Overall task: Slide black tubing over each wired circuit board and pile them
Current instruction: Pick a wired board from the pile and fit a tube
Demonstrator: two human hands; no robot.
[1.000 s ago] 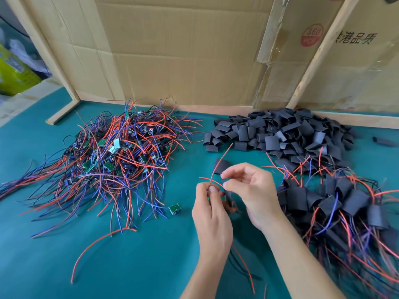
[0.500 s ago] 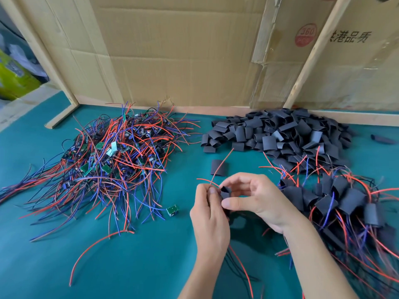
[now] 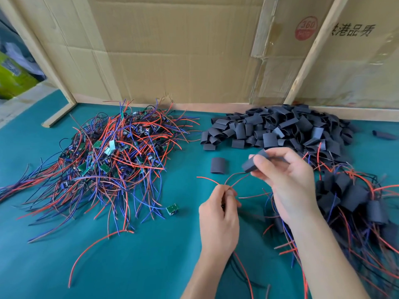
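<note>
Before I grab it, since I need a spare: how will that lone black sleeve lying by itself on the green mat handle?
The lone sleeve probably weighs almost nothing. It lies half-flattened on the green mat, so it likely squashes under fingers and will not roll. Its matte surface suggests it should not slip.

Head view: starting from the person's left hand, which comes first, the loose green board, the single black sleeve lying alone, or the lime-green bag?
From the left hand:
1. Loose green board, just to its left.
2. Single black sleeve, above it, toward the wall.
3. Lime-green bag, far left corner.

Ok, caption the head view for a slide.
Right hand holds black tubing over red wires pinched by left hand, between unsleeved and sleeved board piles.
</note>
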